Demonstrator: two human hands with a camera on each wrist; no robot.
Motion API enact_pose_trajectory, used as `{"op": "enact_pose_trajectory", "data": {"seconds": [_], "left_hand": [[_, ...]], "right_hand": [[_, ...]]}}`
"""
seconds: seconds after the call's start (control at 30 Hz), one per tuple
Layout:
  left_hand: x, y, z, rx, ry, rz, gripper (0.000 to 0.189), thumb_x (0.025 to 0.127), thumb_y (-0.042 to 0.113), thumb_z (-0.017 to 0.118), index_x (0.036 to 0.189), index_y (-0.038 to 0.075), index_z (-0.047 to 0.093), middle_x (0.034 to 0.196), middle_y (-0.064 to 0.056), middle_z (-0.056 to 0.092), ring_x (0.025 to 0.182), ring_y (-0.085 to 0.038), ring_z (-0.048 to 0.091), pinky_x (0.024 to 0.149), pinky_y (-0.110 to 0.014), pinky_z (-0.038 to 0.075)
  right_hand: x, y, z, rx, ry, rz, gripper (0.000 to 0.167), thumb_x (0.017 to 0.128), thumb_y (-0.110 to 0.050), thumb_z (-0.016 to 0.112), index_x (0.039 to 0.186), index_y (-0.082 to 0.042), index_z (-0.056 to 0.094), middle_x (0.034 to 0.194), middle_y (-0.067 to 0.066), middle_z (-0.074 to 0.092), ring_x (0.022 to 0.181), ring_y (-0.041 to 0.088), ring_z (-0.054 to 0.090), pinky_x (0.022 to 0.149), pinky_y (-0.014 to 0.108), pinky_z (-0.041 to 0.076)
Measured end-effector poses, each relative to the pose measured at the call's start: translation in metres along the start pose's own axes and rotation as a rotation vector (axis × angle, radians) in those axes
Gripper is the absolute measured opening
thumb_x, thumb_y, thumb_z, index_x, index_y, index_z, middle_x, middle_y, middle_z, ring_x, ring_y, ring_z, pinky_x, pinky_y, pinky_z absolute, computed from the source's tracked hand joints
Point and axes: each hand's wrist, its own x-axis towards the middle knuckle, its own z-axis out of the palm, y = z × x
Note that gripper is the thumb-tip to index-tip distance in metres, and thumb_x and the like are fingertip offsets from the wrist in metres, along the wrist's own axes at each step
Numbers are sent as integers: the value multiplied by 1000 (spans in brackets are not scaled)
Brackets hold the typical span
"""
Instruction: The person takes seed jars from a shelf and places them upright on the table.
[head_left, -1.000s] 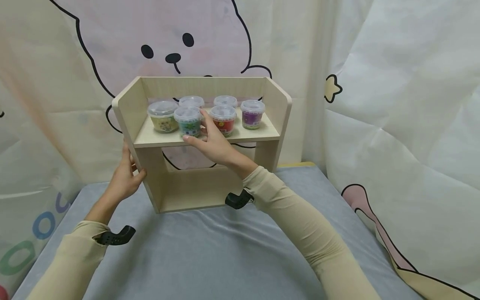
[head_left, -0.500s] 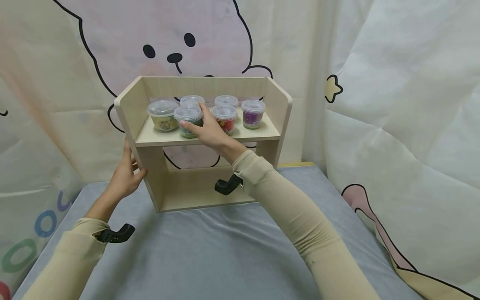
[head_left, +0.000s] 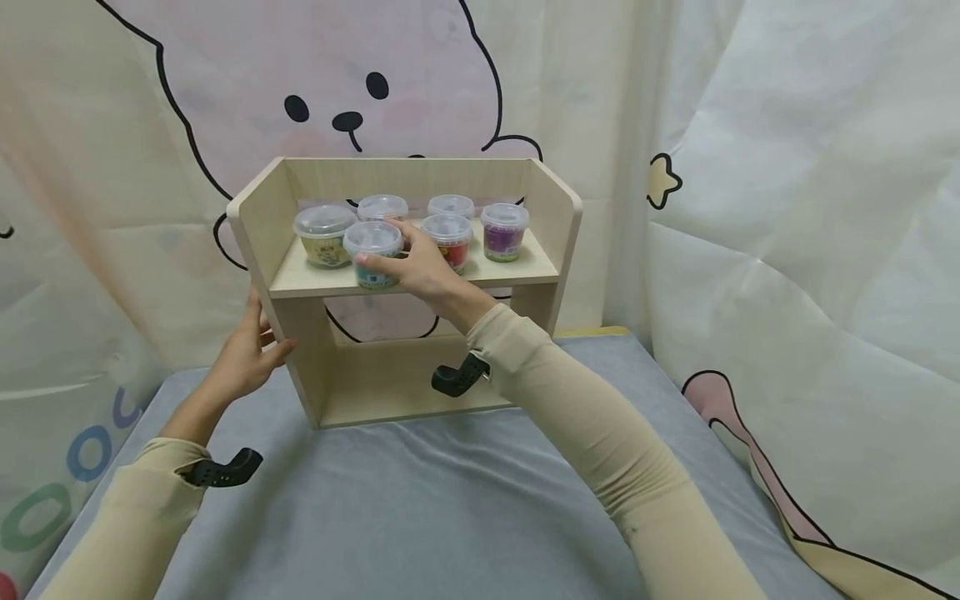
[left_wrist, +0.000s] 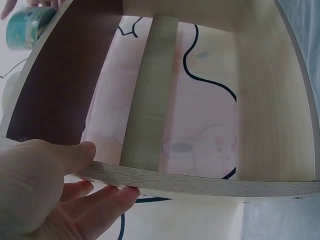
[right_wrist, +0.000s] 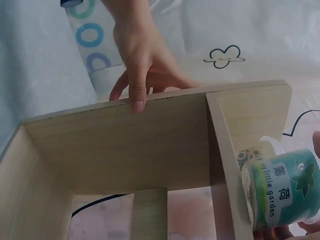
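Observation:
A small two-tier wooden shelf (head_left: 262,212) stands on the table. My left hand (head_left: 243,354) grips its left side panel, the thumb inside and the other fingers outside in the left wrist view. At the front of the upper tier, my right hand (head_left: 429,267) holds a clear-lidded plastic tub (head_left: 373,240) between thumb and fingers. Its teal label (right_wrist: 280,190) reads "my little garden" in the right wrist view. The tub's base overlaps the tier's front edge. Close around it are a yellow-labelled tub (head_left: 326,242) and a red-labelled tub (head_left: 454,250).
A purple-labelled tub (head_left: 504,233) stands at the right of the upper tier. Two more lidded tubs stand behind, one at the left (head_left: 382,205) and one at the right (head_left: 452,205). Blue-grey cloth (head_left: 420,508) covers the table; printed curtains (head_left: 795,192) hang behind and beside it.
My right hand has closed round the teal-labelled tub and brought it forward to the tier's front edge. My left hand has stayed on the side panel.

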Motion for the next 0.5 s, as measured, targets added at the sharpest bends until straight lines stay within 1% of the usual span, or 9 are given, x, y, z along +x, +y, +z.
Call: {"op": "enact_pose_trajectory", "data": {"seconds": [0.13,0.2,0.27,0.37,0.5], "left_hand": [[0,-1,-1,-2,-4,0,107,98,-2,57,158,38,-22,149,-46,33,125,-69,44,71,-53,62],[0,-1,-1,-5,-4,6,107,97,-4,57,158,36,-21,149,-47,33,124,-69,45,69,-49,63],[1,0,-1,-12,-5,11,108,97,-5,58,159,36,-21,149,-47,33,124,-69,45,68,-45,63],[2,1,0,-31,-10,16,107,97,-4,59,159,34,-20,148,-47,33,124,-69,45,68,-42,63],[2,1,-1,-29,-17,1,107,97,0,60,159,33,-21,148,-47,33,124,-69,45,67,-41,63]], "right_hand": [[-8,-2,-1,84,-65,-27,70,91,-13,74,153,-15,42,144,8,54,129,19,53,112,37,45],[-12,-4,0,100,-95,-42,67,91,-10,73,151,-14,44,141,8,55,125,17,55,109,36,46],[-18,-5,0,93,-128,-49,67,90,-8,73,149,-13,42,140,10,57,122,17,56,106,34,47],[-26,-6,2,55,-186,-44,67,89,-6,73,146,-13,38,137,13,58,119,17,58,102,30,47],[-34,0,5,22,-266,-37,72,88,-2,72,149,-12,34,135,16,59,115,17,60,95,25,50]]}}
